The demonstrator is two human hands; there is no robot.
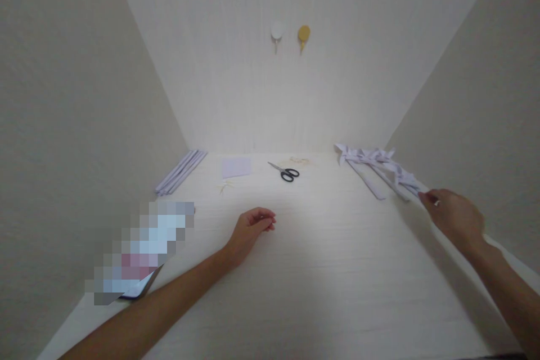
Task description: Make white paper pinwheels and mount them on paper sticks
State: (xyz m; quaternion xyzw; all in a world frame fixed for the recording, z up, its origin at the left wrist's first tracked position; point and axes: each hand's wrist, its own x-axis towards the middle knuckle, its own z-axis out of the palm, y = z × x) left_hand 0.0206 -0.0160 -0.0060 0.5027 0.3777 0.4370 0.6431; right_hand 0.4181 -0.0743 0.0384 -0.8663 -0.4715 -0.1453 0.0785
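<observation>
My right hand [455, 216] is at the right side of the table, thumb and fingers pinched on the near end of a folded pale lilac paper strip [411, 187]. That strip lies by a row of similar paper strips [366, 179] with fanned, bow-like ends near the back right corner. My left hand [254, 226] hovers over the middle of the table, fingers curled in toward the thumb; nothing shows between them. Scissors [289, 173] with black handles lie beyond my left hand, blades pointing left.
A bundle of folded paper strips [181, 172] lies at the back left. Near it are a flat lilac paper piece [236, 167] and thin pale ties [226, 186]. More ties [299, 161] lie behind the scissors. A blurred phone [141, 287] rests at left. Two hooks [304, 34] hang on the back wall.
</observation>
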